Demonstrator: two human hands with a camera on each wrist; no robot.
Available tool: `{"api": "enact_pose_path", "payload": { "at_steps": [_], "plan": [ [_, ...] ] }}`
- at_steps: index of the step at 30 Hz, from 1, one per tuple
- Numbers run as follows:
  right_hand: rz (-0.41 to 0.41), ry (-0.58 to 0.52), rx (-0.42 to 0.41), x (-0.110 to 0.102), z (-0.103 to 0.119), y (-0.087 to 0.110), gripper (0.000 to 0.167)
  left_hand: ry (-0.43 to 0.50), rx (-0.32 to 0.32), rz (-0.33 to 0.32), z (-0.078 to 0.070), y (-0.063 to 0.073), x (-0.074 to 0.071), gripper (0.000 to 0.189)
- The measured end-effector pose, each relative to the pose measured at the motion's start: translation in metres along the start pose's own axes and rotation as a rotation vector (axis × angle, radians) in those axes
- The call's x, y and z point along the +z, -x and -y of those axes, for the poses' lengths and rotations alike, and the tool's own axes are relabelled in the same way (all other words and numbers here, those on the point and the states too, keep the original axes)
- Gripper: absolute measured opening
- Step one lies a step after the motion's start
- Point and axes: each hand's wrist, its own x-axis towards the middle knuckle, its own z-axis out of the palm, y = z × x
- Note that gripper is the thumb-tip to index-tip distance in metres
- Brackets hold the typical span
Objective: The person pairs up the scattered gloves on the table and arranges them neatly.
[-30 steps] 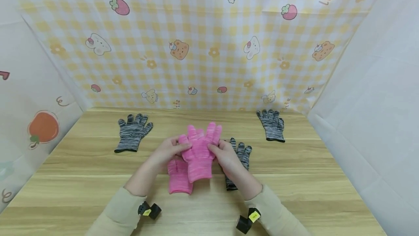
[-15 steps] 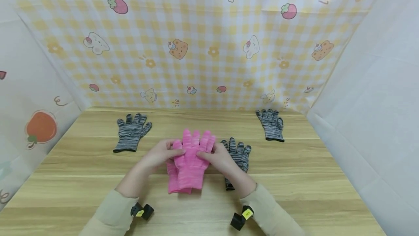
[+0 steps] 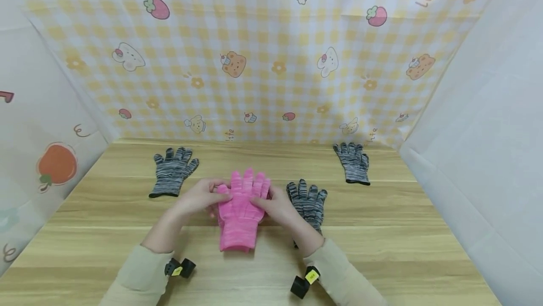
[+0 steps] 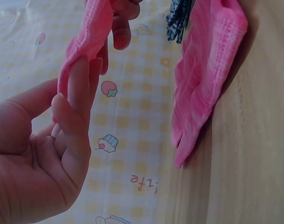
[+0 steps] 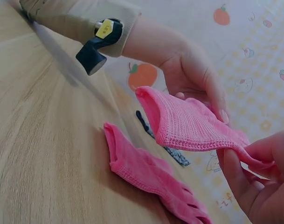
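Both hands hold a pink knitted glove by its sides, fingers pointing to the far edge and cuff toward the person. My left hand pinches the left side, thumb on top and fingers beneath. On the opposite side, my right hand grips it likewise. Below lies a second pink glove, flat on the table; the wrist views show a gap between the two. From the head view the held glove covers nearly all of the lower one.
A grey-black striped glove lies at the far left of the wooden table. Another striped glove is at the far right. A third striped glove lies beside the right hand, partly behind the forearm. A patterned cloth hangs behind.
The held pink glove has moved left and toward the person, carried by both hands, until it overlaps the lower pink glove. The striped gloves have stayed where they were.
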Motion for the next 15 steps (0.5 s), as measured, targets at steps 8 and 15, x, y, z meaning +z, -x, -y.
{"api": "enact_pose_path", "payload": {
  "at_steps": [8, 15],
  "plan": [
    [0.036, 0.043, 0.019, 0.006, -0.007, -0.006, 0.05, -0.052, 0.009, 0.009, 0.002, 0.001, -0.005, 0.048],
    [0.074, -0.016, 0.095, 0.013, -0.017, -0.011, 0.049, -0.05, -0.012, 0.046, 0.009, -0.001, -0.009, 0.048]
  ]
}}
